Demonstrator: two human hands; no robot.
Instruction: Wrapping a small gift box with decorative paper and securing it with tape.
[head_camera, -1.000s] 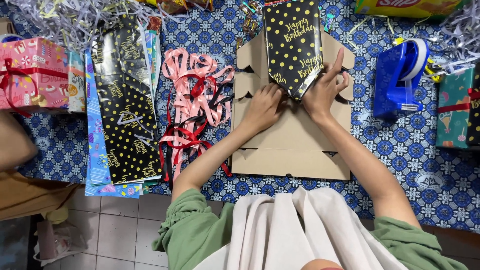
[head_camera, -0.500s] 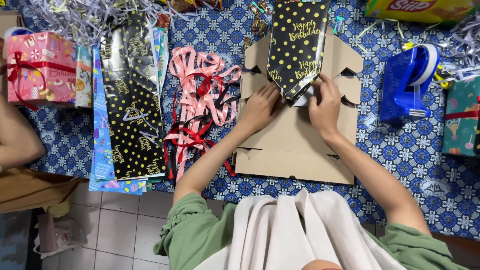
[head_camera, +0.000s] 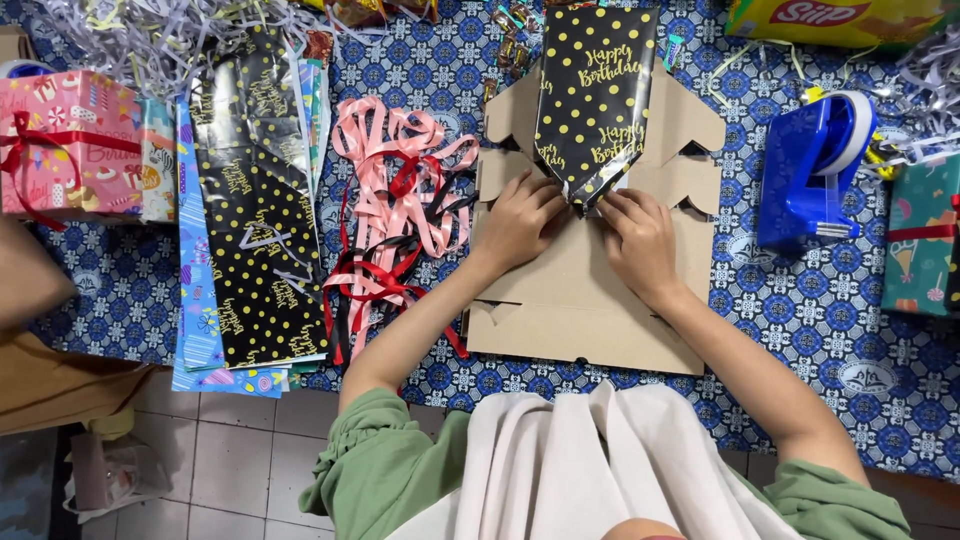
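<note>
A box wrapped in black paper with gold dots (head_camera: 595, 95) lies on a flattened brown cardboard piece (head_camera: 590, 300), its folded paper flap ending in a point toward me. My left hand (head_camera: 520, 222) presses on the left side of that point. My right hand (head_camera: 640, 235) pinches the flap's tip from the right. Both hands rest on the cardboard, fingers bent onto the paper edge.
Sheets of black and blue wrapping paper (head_camera: 250, 200) lie at the left, beside pink, red and black ribbons (head_camera: 395, 200). A blue tape dispenser (head_camera: 815, 165) stands at the right. Wrapped gifts sit at far left (head_camera: 65, 145) and far right (head_camera: 920, 235). Another person's arm (head_camera: 30, 280) shows at the left edge.
My right hand slid down from the side of the wrapped box to the flap's point. My left hand shifted slightly toward the point too. The view moved a little.
</note>
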